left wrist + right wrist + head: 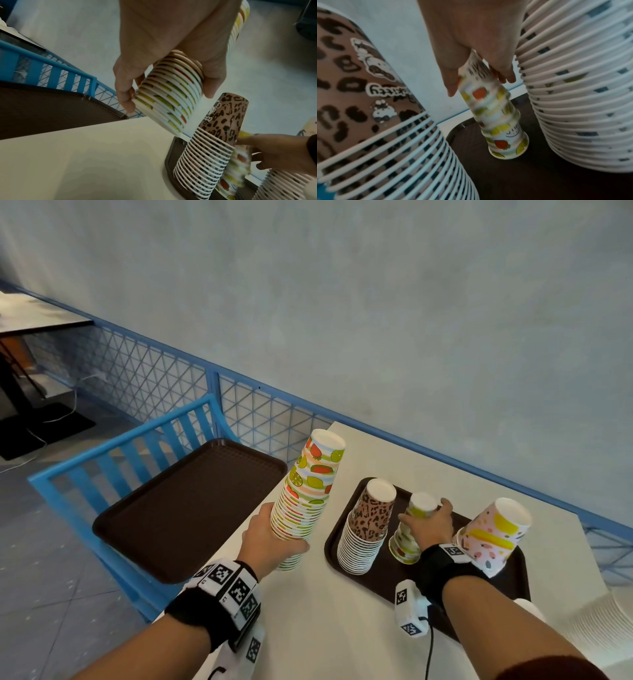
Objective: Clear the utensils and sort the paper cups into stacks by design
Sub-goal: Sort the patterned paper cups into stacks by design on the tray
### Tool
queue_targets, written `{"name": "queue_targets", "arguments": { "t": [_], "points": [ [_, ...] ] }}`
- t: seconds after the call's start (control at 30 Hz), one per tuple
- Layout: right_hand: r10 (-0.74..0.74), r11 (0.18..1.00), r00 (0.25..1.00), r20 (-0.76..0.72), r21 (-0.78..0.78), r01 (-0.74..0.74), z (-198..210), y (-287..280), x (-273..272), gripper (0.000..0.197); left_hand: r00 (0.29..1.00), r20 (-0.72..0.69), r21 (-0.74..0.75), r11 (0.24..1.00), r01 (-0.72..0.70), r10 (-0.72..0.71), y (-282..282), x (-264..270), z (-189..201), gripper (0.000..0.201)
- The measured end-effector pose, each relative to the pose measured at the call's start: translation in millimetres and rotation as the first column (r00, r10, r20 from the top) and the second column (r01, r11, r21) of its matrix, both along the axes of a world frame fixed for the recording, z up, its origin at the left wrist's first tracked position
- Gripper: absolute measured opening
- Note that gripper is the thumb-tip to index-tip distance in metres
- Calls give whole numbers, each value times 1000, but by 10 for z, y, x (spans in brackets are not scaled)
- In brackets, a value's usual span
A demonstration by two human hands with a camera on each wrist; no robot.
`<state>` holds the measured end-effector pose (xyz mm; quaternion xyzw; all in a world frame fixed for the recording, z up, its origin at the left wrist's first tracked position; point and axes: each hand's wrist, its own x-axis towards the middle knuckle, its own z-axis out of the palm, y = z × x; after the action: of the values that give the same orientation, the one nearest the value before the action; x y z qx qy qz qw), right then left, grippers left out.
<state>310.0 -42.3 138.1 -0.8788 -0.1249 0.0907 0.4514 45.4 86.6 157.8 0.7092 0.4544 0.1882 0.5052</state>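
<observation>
Left hand point(270, 537) gripping tall fruit-print cup stack point(306, 494), lifted off table point(318, 628); right hand point(430, 525) clasping short fruit-print stack point(406, 542) on brown tray point(387, 580).

The right hand point(430, 523) covers the middle of the small fruit-print stack point(409, 537), whose upper cups smear with blur in the right wrist view. The white stack point(594, 623) runs off the head view's right edge, and the forearm hides the tray point(334, 546) beneath it.
</observation>
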Motion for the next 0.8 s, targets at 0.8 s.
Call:
{"name": "queue_targets", "arguments": {
  "t": [0.8],
  "points": [
    [611,735,784,111,291,-613,1251,275,-1068,71,996,21,19,996,87,-88,-238,297,118,90]
  ]
}}
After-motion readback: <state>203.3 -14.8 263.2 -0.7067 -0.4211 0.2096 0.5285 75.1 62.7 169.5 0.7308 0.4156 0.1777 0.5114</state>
